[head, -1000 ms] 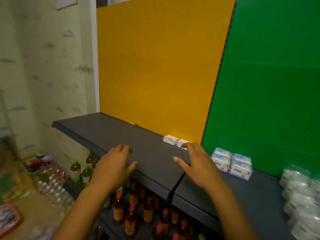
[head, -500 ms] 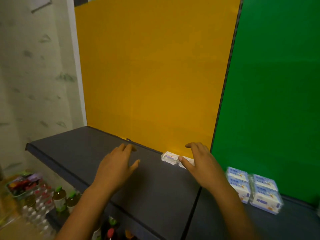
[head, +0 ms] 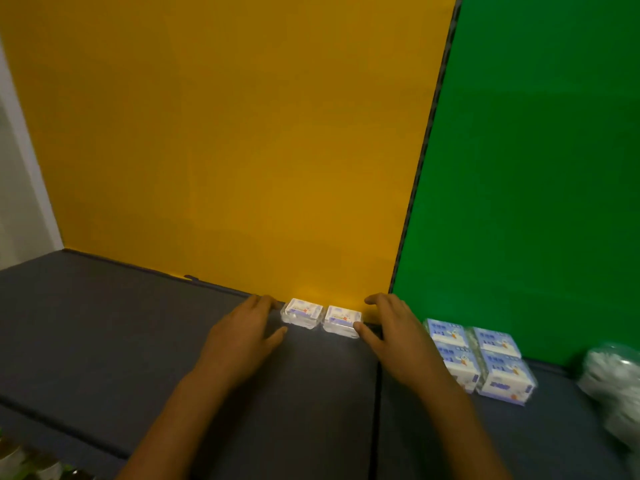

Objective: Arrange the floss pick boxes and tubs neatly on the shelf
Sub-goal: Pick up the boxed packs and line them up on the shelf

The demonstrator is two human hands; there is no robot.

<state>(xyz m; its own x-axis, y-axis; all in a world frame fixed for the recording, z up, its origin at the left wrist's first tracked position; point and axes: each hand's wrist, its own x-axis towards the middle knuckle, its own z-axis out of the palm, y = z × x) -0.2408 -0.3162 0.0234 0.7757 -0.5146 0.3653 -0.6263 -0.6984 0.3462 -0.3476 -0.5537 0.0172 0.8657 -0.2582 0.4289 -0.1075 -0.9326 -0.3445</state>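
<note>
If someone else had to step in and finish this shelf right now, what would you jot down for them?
Left hand: open, flat on the shelf, beside the left small box; contact unclear.
Right hand: open, thumb touching the right small box.
The two small boxes sit side by side against the yellow back panel.
Four blue boxes are grouped to the right, before the green panel.
Clear tubs are blurred at the far right edge.
Left: line up the small boxes, then tidy the tubs.
</note>
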